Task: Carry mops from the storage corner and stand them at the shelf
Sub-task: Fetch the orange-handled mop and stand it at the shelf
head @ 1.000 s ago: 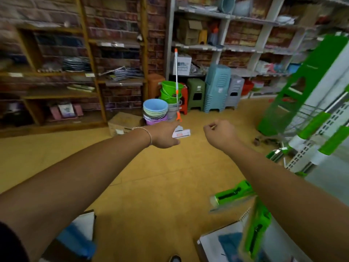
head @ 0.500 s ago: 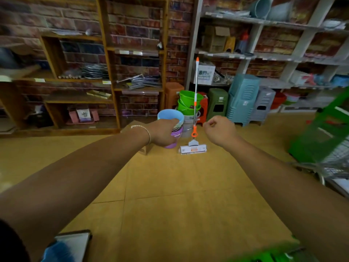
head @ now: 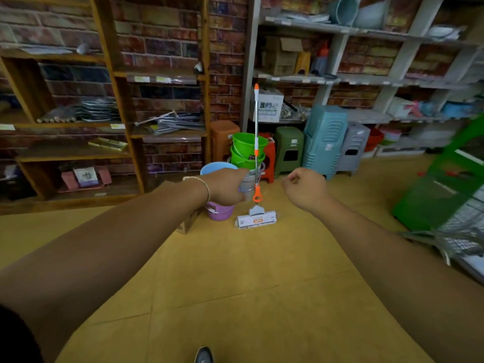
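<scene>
A mop (head: 256, 127) with a silver pole, orange fittings and a white sponge head (head: 257, 220) stands upright on the floor against the white shelf unit (head: 247, 74). My left hand (head: 225, 187) is stretched forward just left of the mop's lower pole, with its fingers curled and nothing visible in it. Just right of the mop, my right hand (head: 306, 188) is held out as a loose fist and holds nothing. Neither hand touches the mop.
Stacked green buckets (head: 245, 150), a blue and purple basin stack (head: 220, 212) and a cardboard box (head: 187, 224) crowd the mop's base. Plastic stools (head: 324, 142) line the shelf foot. A green rack (head: 445, 189) and a wire cart (head: 461, 239) stand at right. Wooden shelving (head: 123, 100) fills the left.
The view has swung left and drawn closer to the standing mop. The green-handled mops and the cart at lower right have slid out of sight. Both hands stay extended and curled.
</scene>
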Motion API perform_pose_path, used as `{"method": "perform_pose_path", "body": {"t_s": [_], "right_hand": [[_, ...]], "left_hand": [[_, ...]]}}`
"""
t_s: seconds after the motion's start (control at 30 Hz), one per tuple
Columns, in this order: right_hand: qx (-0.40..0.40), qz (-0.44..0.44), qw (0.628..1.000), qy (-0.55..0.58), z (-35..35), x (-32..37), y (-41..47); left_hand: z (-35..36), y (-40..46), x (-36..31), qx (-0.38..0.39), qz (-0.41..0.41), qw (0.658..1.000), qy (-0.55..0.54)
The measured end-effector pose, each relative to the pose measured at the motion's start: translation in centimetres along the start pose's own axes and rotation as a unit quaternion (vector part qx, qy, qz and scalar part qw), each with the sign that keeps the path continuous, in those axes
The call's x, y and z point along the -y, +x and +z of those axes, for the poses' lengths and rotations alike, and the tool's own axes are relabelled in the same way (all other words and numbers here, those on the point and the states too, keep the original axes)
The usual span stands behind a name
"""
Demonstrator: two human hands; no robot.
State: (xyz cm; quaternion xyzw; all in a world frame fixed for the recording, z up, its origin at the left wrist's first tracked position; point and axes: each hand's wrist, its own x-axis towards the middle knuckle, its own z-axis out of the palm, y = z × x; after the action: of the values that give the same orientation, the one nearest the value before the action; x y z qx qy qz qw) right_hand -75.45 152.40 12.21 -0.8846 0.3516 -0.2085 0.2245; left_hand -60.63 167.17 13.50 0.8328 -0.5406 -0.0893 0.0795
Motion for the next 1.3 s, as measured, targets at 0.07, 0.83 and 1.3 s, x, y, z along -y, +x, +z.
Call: {"method": "perform_pose_path", "body": {"t_s": [0.07,0.83,1.3], "right_hand": [[-0.012,0.008,1.0,-0.012,-0.3,-1.0,2.7],[-0.063,0.089,0.994,-0.015,1.3,-8.0,35.8],[-0.035,0.086,0.996,-0.019,-0.1,-19.3,59.1]], "left_hand": [[-0.1,3.4,0.2,0.008,0.019,1.0,0.008],[-5.0,41.5,6.5,0.029,0.129,0.991,0.006],[-6.8,66.2,6.9,0.013,0.079,0.997,-0.001]]}}
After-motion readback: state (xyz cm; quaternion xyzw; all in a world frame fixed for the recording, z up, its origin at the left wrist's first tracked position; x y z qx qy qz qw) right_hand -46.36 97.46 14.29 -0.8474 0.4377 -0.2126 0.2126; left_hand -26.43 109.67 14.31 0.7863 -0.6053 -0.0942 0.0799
